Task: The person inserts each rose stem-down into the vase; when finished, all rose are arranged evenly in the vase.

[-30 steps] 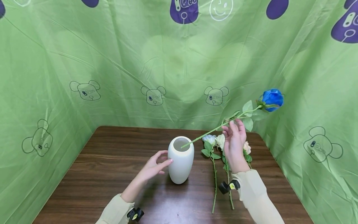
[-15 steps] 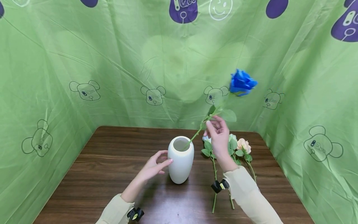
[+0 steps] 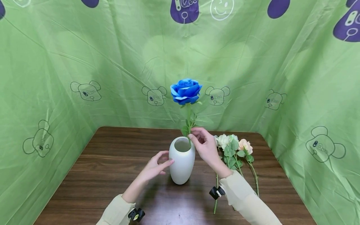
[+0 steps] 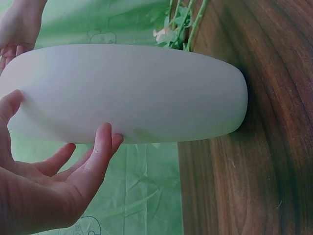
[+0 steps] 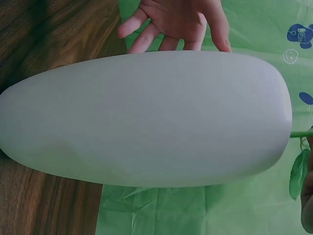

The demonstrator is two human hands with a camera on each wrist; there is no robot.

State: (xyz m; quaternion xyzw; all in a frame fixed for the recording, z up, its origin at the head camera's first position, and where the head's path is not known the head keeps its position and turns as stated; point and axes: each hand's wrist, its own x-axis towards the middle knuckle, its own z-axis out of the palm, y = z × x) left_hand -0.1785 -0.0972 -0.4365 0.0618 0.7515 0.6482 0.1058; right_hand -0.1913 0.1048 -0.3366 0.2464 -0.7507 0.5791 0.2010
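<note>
A white vase (image 3: 181, 167) stands upright on the table. Against its left side rests my left hand (image 3: 155, 167), thumb toward the front. In the left wrist view the spread fingers (image 4: 100, 152) touch the vase wall, with the palm apart from it. My right hand (image 3: 207, 147) pinches the green stem of a blue rose (image 3: 186, 92) between thumb and fingers, at the right of the vase's mouth. The bloom points up, and the stem's lower end is hidden in the vase. In the right wrist view, a leaf (image 5: 298, 174) shows beside the right hand's fingers.
Right of the vase, several flowers lie on the wooden table (image 3: 118, 153), among them a white one (image 3: 224, 141) and a peach one (image 3: 245, 146). My right forearm covers part of their stems. A green cloth backdrop (image 3: 121, 62) encloses the table's back and sides.
My right hand has moved left and slightly down to the vase's mouth. The blue rose has swung from a rightward slant to upright above the vase. My left hand and the vase have not moved.
</note>
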